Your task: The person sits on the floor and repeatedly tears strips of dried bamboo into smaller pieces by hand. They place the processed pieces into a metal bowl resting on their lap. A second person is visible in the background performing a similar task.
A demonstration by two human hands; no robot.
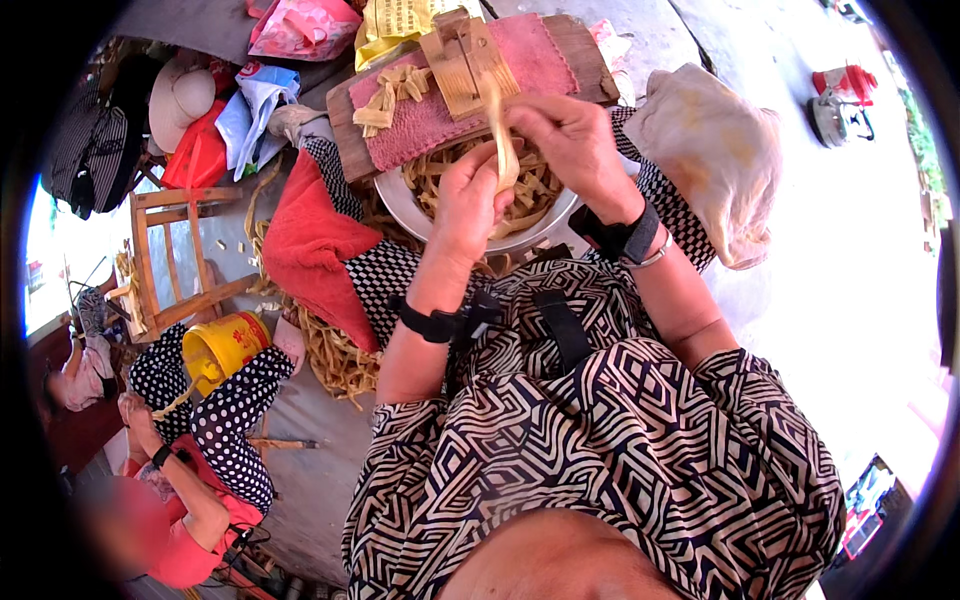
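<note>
My left hand [469, 199] is closed around the lower part of a pale, flat plant-fibre strip [505, 154], whose upper end is blurred. Close against the strip's right side are the bent fingers of my right hand [574, 146]; whether they pinch it is unclear. Just beyond my fingertips, a wooden block [469, 67] with a slit down its middle stands on a pink cloth [536, 52]. The cloth covers a wooden board [345, 124] lying over the far side of a metal basin [397, 202]. Cut strips [532, 169] fill the basin below my hands.
Short strip pieces [390, 97] lie on the cloth's left side. A red cloth [315, 240] and a stained whitish cloth [697, 157] drape my legs. At left, another person [187, 517] holds a strip by a yellow bucket [240, 337], near a wooden chair [142, 262] and heaped strips [334, 360].
</note>
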